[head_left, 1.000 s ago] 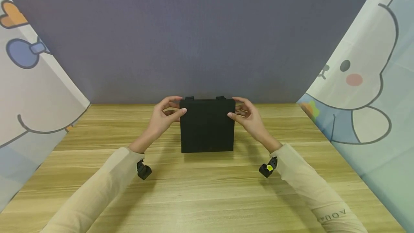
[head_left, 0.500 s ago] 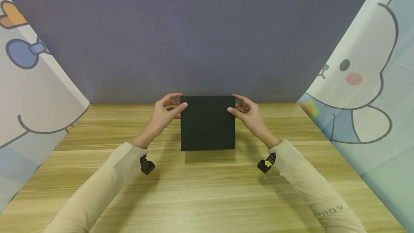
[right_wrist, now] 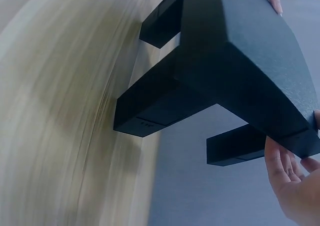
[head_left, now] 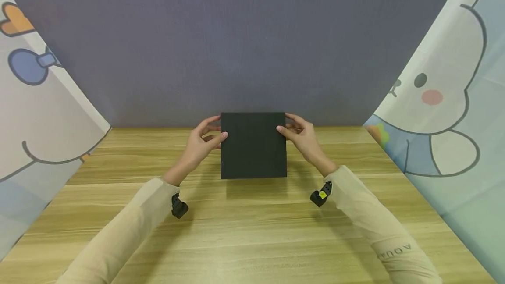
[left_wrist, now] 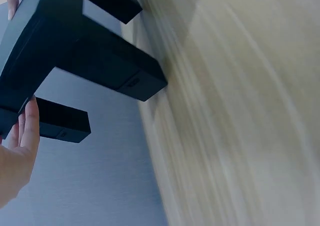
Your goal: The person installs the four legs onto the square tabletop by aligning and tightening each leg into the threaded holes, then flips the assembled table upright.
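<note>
Both hands hold a small black table (head_left: 254, 146) with a flat square top and straight legs. My left hand (head_left: 199, 141) grips its left edge, thumb on the top and fingers curled underneath. On the opposite edge, my right hand (head_left: 304, 140) holds it the same way. From the left wrist, the left hand (left_wrist: 19, 153) appears at the edge of the small table (left_wrist: 42, 45), whose legs point toward the wooden surface. The right wrist view has the right hand (right_wrist: 297, 186) pinching a corner of the small table (right_wrist: 260, 45), its nearest leg ends close over the wood.
A wooden tabletop (head_left: 252, 240) spreads under the hands. Behind it rises a grey panel (head_left: 252, 43). Cartoon-printed cloths stand at the left (head_left: 51, 122) and right (head_left: 442, 143) sides. A black camera (head_left: 179, 208) sits at the left wrist, another camera (head_left: 320, 195) at the right.
The small table has risen slightly and its top has tipped more toward the camera, so the legs seen behind its far edge earlier are now hidden. Both hands keep their grip.
</note>
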Motion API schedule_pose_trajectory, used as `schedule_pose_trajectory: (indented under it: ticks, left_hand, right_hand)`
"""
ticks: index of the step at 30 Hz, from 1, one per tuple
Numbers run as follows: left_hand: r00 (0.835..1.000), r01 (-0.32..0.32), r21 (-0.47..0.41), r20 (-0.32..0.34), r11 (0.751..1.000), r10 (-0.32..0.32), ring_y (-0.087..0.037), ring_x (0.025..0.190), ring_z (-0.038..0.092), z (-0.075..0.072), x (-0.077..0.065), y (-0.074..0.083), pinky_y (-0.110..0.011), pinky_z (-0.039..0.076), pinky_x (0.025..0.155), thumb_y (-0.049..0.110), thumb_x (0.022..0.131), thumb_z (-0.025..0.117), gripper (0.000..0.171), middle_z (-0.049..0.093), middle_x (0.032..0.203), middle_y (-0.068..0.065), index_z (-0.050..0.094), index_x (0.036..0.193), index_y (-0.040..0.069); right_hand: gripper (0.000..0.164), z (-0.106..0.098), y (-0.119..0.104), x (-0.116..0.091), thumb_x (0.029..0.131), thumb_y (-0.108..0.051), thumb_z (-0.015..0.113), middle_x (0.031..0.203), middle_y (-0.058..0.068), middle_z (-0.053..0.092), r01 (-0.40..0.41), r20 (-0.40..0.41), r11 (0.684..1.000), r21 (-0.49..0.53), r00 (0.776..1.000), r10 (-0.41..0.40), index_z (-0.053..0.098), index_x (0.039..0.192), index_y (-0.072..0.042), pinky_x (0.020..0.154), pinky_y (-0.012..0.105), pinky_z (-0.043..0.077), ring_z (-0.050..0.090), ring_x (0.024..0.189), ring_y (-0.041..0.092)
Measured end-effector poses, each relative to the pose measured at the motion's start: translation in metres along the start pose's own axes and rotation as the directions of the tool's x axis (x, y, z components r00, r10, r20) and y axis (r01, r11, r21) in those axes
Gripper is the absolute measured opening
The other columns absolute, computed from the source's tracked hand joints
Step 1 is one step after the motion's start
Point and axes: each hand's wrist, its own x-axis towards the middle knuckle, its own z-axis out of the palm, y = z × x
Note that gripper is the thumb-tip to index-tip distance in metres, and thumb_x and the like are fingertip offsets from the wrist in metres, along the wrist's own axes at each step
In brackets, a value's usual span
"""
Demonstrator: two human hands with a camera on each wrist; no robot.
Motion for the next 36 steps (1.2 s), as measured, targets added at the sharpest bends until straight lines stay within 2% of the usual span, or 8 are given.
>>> schedule_pose_trajectory:
  ticks: [6, 11, 14, 18, 21, 28, 31, 36]
  left_hand:
    - [0.999, 0.035, -0.007, -0.005, 0.999, -0.035, -0.011, 0.087, 0.061, 0.004, -0.004, -0.006, -0.026, 0.054, 0.068, 0.023, 0.087, 0.064, 0.057, 0.049, 0.125, -0.013, 0.038, 0.138, 0.023]
    - [0.998, 0.043, 0.014, -0.044, 0.999, -0.043, -0.013, 0.089, 0.060, 0.007, -0.003, -0.007, -0.038, 0.054, 0.076, 0.029, 0.086, 0.064, 0.055, 0.052, 0.124, -0.011, 0.042, 0.136, 0.024]
    - [0.995, 0.051, 0.018, -0.081, 0.999, -0.050, -0.013, 0.090, 0.060, 0.009, -0.001, -0.008, -0.038, 0.054, 0.078, 0.031, 0.086, 0.064, 0.052, 0.054, 0.123, -0.010, 0.045, 0.134, 0.024]
    - [0.992, 0.051, 0.001, -0.112, 0.999, -0.051, -0.012, 0.091, 0.060, 0.010, 0.002, -0.010, -0.028, 0.054, 0.073, 0.030, 0.086, 0.064, 0.049, 0.055, 0.122, -0.010, 0.047, 0.132, 0.022]
    - [0.994, 0.053, -0.044, -0.089, 0.998, -0.057, -0.012, 0.095, 0.060, 0.008, 0.004, -0.012, -0.026, 0.054, 0.072, 0.028, 0.086, 0.064, 0.050, 0.053, 0.125, -0.011, 0.046, 0.133, 0.022]
    - [0.996, 0.089, -0.141, 0.036, 0.986, -0.084, -0.013, 0.099, 0.057, -0.002, 0.005, -0.017, -0.034, 0.054, 0.079, 0.019, 0.087, 0.063, 0.057, 0.044, 0.137, -0.011, 0.039, 0.139, 0.022]
    - [0.995, 0.095, -0.142, 0.037, 0.985, -0.090, -0.013, 0.099, 0.058, -0.002, 0.005, -0.016, -0.034, 0.054, 0.078, 0.018, 0.087, 0.063, 0.056, 0.044, 0.136, -0.012, 0.040, 0.138, 0.021]
    - [0.995, 0.098, -0.135, 0.025, 0.986, -0.095, -0.012, 0.098, 0.059, -0.002, 0.006, -0.014, -0.033, 0.054, 0.077, 0.018, 0.087, 0.064, 0.055, 0.046, 0.134, -0.013, 0.042, 0.137, 0.018]
  right_hand:
    - [0.051, 0.006, -0.012, -0.001, 0.089, -0.014, 0.060, 0.117, 0.026, 0.054, 0.003, -0.040, 1.000, -0.013, 0.999, -0.003, 0.042, 0.135, -0.003, 0.074, 0.021, 0.052, 0.061, 0.086, 0.006]
    - [0.051, 0.006, -0.010, 0.000, 0.090, -0.014, 0.058, 0.123, 0.024, 0.051, -0.004, -0.009, 1.000, -0.024, 1.000, 0.004, 0.040, 0.137, -0.006, 0.086, 0.036, 0.050, 0.056, 0.108, 0.029]
    - [0.053, 0.004, -0.006, -0.001, 0.090, -0.013, 0.058, 0.128, 0.023, 0.047, -0.006, 0.032, 1.000, -0.004, 0.999, 0.006, 0.037, 0.139, -0.009, 0.092, 0.044, 0.046, 0.051, 0.115, 0.035]
    - [0.055, 0.002, 0.006, 0.000, 0.090, -0.011, 0.057, 0.133, 0.020, 0.043, -0.013, 0.075, 0.999, 0.046, 0.997, 0.010, 0.035, 0.140, -0.012, 0.091, 0.041, 0.047, 0.048, 0.119, 0.034]
    - [0.056, 0.001, 0.018, 0.002, 0.090, -0.012, 0.058, 0.133, 0.018, 0.042, -0.020, 0.090, 0.997, 0.074, 0.996, 0.014, 0.035, 0.141, -0.014, 0.085, 0.032, 0.050, 0.047, 0.120, 0.032]
    - [0.055, 0.002, 0.028, 0.003, 0.089, -0.015, 0.060, 0.130, 0.017, 0.044, 0.021, 0.075, 0.997, 0.078, 0.997, -0.027, 0.038, 0.139, -0.016, 0.079, 0.024, 0.050, 0.054, 0.108, 0.020]
    - [0.054, 0.004, 0.019, 0.000, 0.089, -0.012, 0.059, 0.129, 0.019, 0.045, 0.013, 0.062, 0.998, 0.065, 0.998, -0.017, 0.038, 0.139, -0.013, 0.080, 0.023, 0.049, 0.053, 0.106, 0.021]
    - [0.053, 0.005, 0.023, 0.003, 0.089, -0.012, 0.059, 0.126, 0.018, 0.046, 0.000, 0.043, 0.998, 0.071, 0.999, -0.003, 0.040, 0.139, -0.012, 0.077, 0.021, 0.048, 0.053, 0.102, 0.020]
